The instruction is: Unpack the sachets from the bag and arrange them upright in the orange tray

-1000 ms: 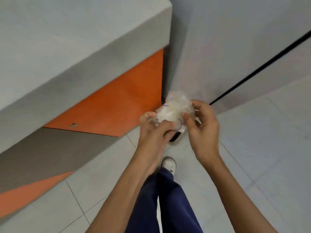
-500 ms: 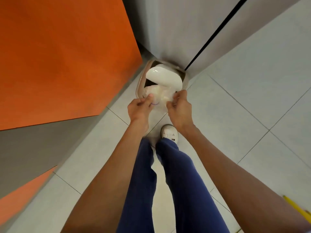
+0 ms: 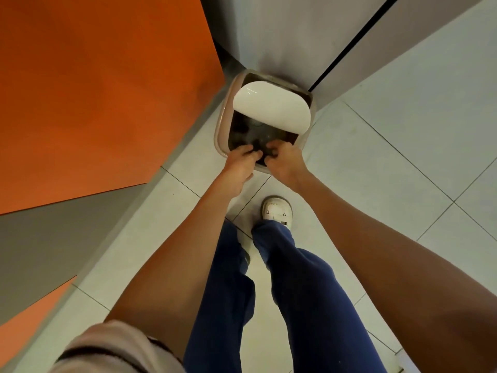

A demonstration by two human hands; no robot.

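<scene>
My left hand [image 3: 240, 160] and right hand [image 3: 283, 158] curl into the floor bin [image 3: 219, 125], grip unreadable; no sachets or tray in view; I judge unpacking done, arranging unconfirmed.

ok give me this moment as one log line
stage: at floor bin | left hand: fingers curled at near rim | right hand: same | grasp: cannot tell | white lid: tilted | sachets, tray: not in view

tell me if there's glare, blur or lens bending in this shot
Head view: small glare streak on the white lid; the bin is dark inside, so whether the left hand and right hand hold anything is unclear; wide-angle bending stretches the forearms; the near sleeve is soft.
</scene>
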